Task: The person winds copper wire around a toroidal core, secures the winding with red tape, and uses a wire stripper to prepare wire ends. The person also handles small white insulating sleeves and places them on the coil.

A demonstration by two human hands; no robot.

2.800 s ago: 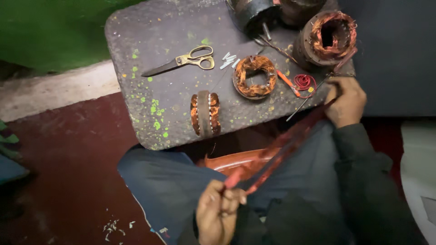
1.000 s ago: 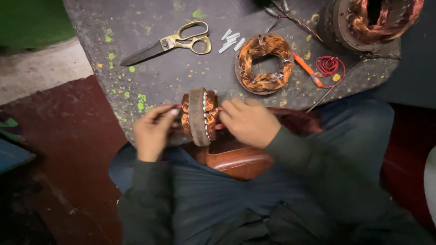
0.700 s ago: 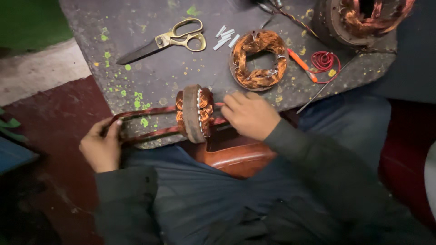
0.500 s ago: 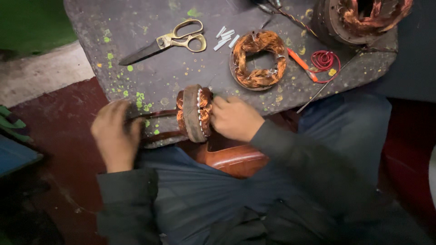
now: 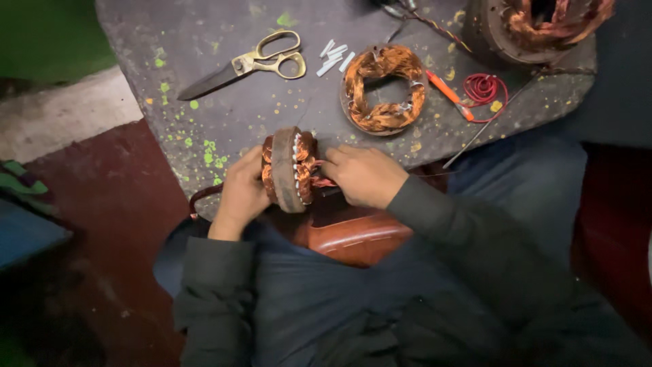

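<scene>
Stator (image 5: pixel 288 170): grey ring standing on edge, copper windings bulging from both faces, at the near edge of the table (image 5: pixel 224 112). Left hand (image 5: pixel 241 194), at its 9 o'clock, cupped closed against that face. Right hand (image 5: pixel 363 175), at its 3 o'clock, fingers together pinching the windings. Table: dark slab, speckled green. Scissors (image 5: pixel 248 64) at the stator's 11 o'clock; copper coil (image 5: pixel 384 88) at 1 o'clock; red wire (image 5: pixel 483 88) at 2 o'clock. Floor dark red.

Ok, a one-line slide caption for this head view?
Both hands, left and right, grip a copper-wound stator at the table edge, scissors beyond.
</scene>
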